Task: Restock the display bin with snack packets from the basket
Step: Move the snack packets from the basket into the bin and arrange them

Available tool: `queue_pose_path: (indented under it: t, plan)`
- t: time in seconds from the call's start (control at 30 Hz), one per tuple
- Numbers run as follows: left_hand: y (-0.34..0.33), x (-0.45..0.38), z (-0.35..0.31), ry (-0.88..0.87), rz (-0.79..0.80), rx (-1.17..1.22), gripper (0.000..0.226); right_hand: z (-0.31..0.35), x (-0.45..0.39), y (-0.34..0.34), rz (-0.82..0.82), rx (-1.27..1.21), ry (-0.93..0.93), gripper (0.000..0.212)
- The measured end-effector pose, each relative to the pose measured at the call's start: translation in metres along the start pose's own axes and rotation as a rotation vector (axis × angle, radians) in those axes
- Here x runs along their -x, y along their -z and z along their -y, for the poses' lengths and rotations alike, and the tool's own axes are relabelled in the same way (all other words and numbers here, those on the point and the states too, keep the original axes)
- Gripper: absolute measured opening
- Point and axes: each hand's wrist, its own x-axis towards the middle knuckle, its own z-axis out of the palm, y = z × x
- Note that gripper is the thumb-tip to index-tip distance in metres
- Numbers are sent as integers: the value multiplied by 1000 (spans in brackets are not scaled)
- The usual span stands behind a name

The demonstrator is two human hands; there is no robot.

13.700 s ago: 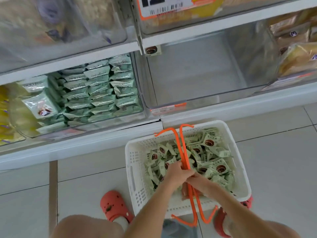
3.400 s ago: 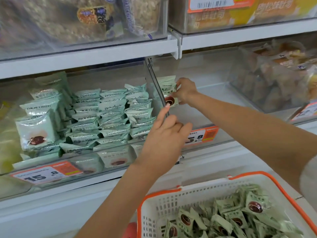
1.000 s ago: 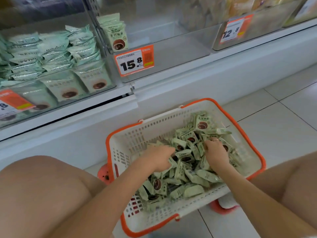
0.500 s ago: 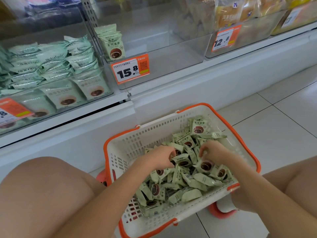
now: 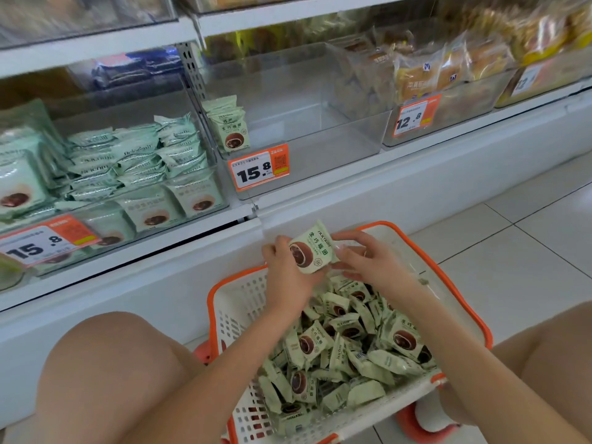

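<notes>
Two hands hold one packet above the far end of the basket: the left hand grips its lower left side, and the right hand pinches its right edge. Loose packets fill the basket below both wrists. Up and ahead of the hands is the clear bin, with a few packets upright at its left wall; open room lies to their right. Its tag reads "15.8". A full bin stands left; a tag right of the clear bin reads "12.8".
</notes>
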Motion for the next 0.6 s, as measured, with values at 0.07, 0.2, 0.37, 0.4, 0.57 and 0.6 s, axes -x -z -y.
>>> queue_pose_path:
  t: [0.07,0.2,0.37,0.4,0.57,0.6]
  plan:
    - [3,1,-1,26,32,53,68,5,6,-14,63,32,79,27]
    - [18,-5,-1,5,292,111,82,24,10,-20,53,139,197,38]
    - [66,-19,-25,-305,220,-388,116,74,8,-8,133,70,160,33]
    - [76,-24,-32,-380,136,-460,108,85,5,-8,155,68,163,33]
    - [113,-71,-61,-471,-97,-513,79,142,-37,-15,115,205,302,39]
    - [118,-83,-62,-467,-148,-494,82,154,-52,-16,64,207,329,39]
